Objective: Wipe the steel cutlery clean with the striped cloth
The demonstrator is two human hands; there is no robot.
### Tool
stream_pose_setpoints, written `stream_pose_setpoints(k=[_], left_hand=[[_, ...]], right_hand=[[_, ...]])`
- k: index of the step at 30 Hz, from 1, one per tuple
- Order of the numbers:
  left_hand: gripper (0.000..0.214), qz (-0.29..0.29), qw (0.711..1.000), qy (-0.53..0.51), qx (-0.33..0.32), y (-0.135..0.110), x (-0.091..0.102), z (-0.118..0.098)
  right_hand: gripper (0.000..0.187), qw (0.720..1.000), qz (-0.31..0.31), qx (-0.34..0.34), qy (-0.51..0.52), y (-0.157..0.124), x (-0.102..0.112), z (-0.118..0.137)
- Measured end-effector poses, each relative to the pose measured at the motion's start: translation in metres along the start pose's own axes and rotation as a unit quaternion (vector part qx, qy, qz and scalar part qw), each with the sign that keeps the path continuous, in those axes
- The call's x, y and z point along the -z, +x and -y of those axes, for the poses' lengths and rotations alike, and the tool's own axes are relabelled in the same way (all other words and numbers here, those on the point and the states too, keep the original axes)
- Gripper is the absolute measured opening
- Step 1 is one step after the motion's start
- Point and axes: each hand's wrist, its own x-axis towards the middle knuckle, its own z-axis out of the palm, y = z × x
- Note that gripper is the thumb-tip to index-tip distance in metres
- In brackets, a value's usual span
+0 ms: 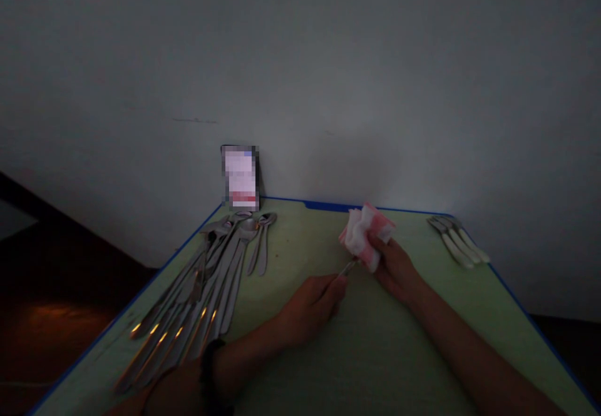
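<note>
My left hand (313, 306) is closed around the handle of a piece of metal cutlery (348, 269). Its far end goes into a folded pink and white cloth (369, 231), so I cannot see whether it is a fork or a spoon. My right hand (397, 269) grips the cloth, thumb on top, around that end. Both hands are above the middle of the pale green table (291, 241). To the left of my left hand lies a spread pile of long-handled spoons and other cutlery (220, 266). Two small spoons (261, 241) lie beside the pile.
Several forks (455, 241) lie side by side near the table's right edge. A phone (241, 178) with a lit, blurred screen leans on the grey wall (375, 78) at the back left. Blue trim (333, 206) runs along the table's edge. The light is dim.
</note>
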Motion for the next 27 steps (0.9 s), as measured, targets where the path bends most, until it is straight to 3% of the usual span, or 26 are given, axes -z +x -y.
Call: stream_pose_setpoints(k=[8, 13, 21, 27], left_hand=[[0.047, 0.006, 1.000, 0.000, 0.004, 0.000, -0.001, 0.003], [0.045, 0.013, 1.000, -0.001, 0.004, 0.000, -0.002, 0.004], [0.044, -0.003, 0.998, -0.068, 0.005, 0.001, -0.002, 0.003], [0.045, -0.006, 0.996, -0.089, 0.022, 0.004, -0.002, 0.006]], right_hand=[[0.029, 0.996, -0.066, 0.033, 0.050, 0.006, 0.003, -0.004], [0.032, 0.997, -0.052, 0.054, 0.020, 0.006, 0.004, -0.006], [0.030, 1.000, 0.014, -0.018, 0.020, 0.003, 0.006, 0.000], [0.029, 0.995, -0.012, -0.047, 0.085, 0.002, 0.002, 0.006]])
